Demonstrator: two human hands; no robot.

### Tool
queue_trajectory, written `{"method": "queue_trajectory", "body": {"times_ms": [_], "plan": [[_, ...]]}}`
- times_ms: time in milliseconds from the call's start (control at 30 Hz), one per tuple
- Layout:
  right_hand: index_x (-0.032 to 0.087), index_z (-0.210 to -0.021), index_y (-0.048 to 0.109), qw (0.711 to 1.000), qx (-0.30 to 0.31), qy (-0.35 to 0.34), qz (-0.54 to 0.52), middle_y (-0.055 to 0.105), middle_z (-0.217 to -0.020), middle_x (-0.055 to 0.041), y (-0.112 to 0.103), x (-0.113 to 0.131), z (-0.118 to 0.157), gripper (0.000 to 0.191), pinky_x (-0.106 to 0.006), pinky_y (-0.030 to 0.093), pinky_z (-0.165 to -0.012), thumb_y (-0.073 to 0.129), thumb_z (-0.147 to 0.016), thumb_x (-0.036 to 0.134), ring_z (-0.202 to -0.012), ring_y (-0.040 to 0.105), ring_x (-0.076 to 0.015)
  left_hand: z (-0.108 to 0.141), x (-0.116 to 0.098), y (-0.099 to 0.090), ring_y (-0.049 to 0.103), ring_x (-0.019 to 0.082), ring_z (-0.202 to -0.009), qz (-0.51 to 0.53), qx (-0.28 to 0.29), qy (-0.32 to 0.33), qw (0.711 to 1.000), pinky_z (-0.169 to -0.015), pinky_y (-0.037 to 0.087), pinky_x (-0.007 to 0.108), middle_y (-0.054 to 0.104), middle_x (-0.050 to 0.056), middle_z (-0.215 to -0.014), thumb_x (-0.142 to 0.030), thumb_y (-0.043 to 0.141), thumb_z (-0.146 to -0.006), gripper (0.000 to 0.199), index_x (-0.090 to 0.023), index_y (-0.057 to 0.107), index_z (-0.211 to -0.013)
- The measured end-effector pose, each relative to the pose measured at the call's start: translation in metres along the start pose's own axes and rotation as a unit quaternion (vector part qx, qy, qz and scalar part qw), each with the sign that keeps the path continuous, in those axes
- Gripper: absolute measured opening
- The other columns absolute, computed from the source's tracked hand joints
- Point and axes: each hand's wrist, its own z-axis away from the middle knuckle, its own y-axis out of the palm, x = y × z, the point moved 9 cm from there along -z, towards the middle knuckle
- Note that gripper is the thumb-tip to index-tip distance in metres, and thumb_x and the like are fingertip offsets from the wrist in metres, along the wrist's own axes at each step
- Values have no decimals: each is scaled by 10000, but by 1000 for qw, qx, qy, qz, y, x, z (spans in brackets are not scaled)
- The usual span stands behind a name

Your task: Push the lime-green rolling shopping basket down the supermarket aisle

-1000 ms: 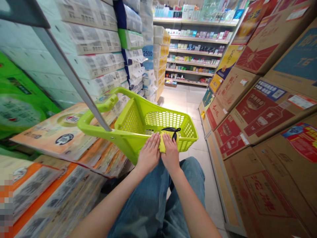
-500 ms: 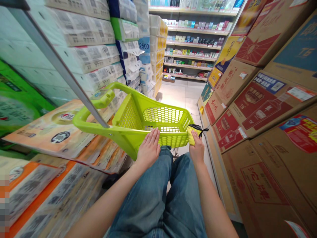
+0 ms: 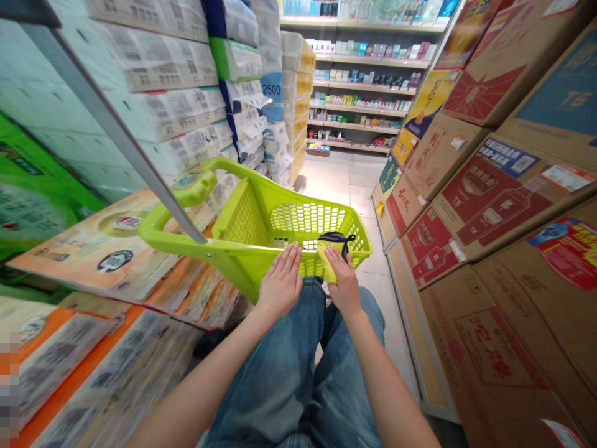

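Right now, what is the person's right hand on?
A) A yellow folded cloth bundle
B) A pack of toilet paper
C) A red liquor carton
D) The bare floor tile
A: the right hand lies on the yellow folded cloth bundle, which has a black cord, at the near rim of the lime-green plastic basket; the left hand rests apart from it.

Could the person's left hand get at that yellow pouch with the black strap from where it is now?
Probably yes. The left hand rests on the green basket's rim, right beside the yellow pouch, with nothing between them. The right hand covers part of the pouch but leaves its nearer edge free.
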Motion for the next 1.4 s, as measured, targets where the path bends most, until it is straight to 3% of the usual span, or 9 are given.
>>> {"method": "queue_trajectory", "body": {"times_ms": [267, 367, 567, 667, 800, 967, 1067, 1167, 1400], "plan": [[219, -1391, 537, 984, -110, 138, 32, 572, -1431, -67, -55, -98, 15, 742, -553, 213, -1215, 389, -683, 57, -1397, 459, -225, -1, 0, 0, 160, 203, -1521, 5, 0, -5, 1000, -1251, 175, 372, 204, 83, -1632, -254, 347, -969, 608, -70, 258, -1541], [164, -1410, 510, 977, -122, 159, 71, 557, -1439, -113, -43, -74, 9, 724, -576, 129, -1228, 407, -700, 64, -1401, 448, -255, 0, -1, -1, 171, 204, -1519, 5, -1, -6, 1000, -1251, 181, 375, 210, 88, -1630, -255, 339, -973, 603, -62, 260, -1539], [140, -1434, 483, 998, -29, 38, 47, 503, -1493, -74, 23, 35, -12, 771, -382, 167, -1249, 434, -671, 44, -1430, 407, -176, 0, -1, -1, 171, 210, -1519, -4, 7, -7, 1000, -1249, 179, 375, 198, 94, -1632, -253, 317, -975, 597, -53, 267, -1535], [188, -1445, 474, 1000, -8, 3, 25, 507, -1490, -49, 26, 48, -12, 763, -406, 67, -1262, 418, -697, 45, -1413, 432, -156, 0, -1, 1, 165, 213, -1520, -8, 9, 0, 1000, -1250, 177, 375, 205, 95, -1629, -252, 335, -966, 603, -51, 279, -1532], [268, -1463, 440, 999, -8, 12, 39, 512, -1487, -14, -1, 5, 2, 816, -498, -72, -1237, 390, -686, 25, -1408, 439, -158, 0, 0, 0, 161, 202, -1520, -10, 2, 3, 1000, -1251, 173, 369, 200, 78, -1632, -260, 340, -971, 611, -74, 251, -1545], [264, -1435, 476, 990, -49, 116, 63, 521, -1479, -37, -46, -81, 17, 768, -552, -13, -1228, 375, -702, 58, -1409, 441, -185, -1, 1, 1, 169, 209, -1519, -5, 6, 3, 1000, -1252, 170, 372, 204, 84, -1629, -268, 340, -975, 611, -67, 248, -1545], [235, -1401, 520, 979, -76, 177, 71, 549, -1452, -67, -56, -99, 16, 719, -579, 23, -1223, 369, -716, 75, -1394, 460, -213, -1, 1, 2, 178, 215, -1517, 2, 10, 0, 1000, -1248, 182, 378, 213, 88, -1626, -262, 352, -969, 617, -72, 247, -1547], [167, -1407, 515, 973, -99, 193, 81, 537, -1456, -124, -45, -74, 7, 708, -577, 51, -1226, 399, -714, 82, -1398, 450, -252, -1, 0, 3, 172, 214, -1518, 5, 5, -1, 1000, -1247, 184, 382, 208, 90, -1628, -255, 354, -965, 625, -73, 232, -1550], [156, -1425, 499, 999, -6, 40, 33, 512, -1486, -70, 26, 43, -17, 759, -417, 112, -1257, 439, -675, 53, -1419, 423, -182, 0, 0, 2, 159, 209, -1521, 0, 7, 0, 1000, -1247, 182, 380, 220, 93, -1626, -238, 361, -949, 621, -68, 268, -1539]]}}
